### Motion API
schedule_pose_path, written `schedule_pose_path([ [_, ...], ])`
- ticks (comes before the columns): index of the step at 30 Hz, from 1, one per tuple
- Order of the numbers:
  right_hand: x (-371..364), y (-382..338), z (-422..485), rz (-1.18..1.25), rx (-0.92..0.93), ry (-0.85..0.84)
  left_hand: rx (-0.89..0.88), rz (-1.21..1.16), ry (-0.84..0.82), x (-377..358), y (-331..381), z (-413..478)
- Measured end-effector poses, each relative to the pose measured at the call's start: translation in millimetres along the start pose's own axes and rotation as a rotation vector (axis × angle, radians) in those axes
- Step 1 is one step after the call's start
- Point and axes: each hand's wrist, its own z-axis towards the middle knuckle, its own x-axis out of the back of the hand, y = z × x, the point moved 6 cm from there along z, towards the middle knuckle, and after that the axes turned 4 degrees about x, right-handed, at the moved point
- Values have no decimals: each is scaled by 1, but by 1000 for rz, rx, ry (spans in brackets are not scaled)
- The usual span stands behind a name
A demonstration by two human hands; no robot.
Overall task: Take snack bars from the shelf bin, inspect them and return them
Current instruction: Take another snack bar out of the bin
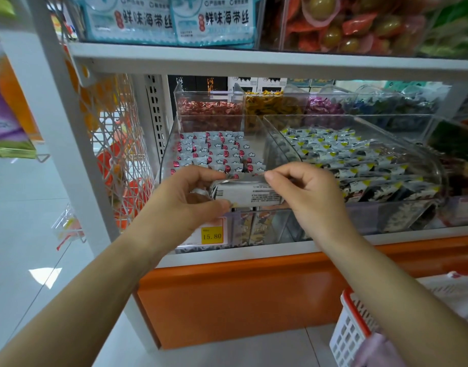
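I hold one snack bar (247,193) by both ends, left hand (190,197) and right hand (304,192) fingers clamped on it, its printed back up, just before the clear shelf bin (172,144); inspection apparently underway, return not yet done

Snack shop, clear bins (436,165) of wrapped sweets, yellow price tag (212,235), white shelving (254,63)
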Motion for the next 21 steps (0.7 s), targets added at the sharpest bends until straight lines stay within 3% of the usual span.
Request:
schedule_pose_path([
  [6,-5,-6,-3,-8,53,-51,-33,146,80,9,5,2],
  [13,-11,-7,-5,24,44,-109,34,103,-7,16,6,6],
  [21,-16,-11,-6,61,26,-161,-8,258,-21,23,8,5],
])
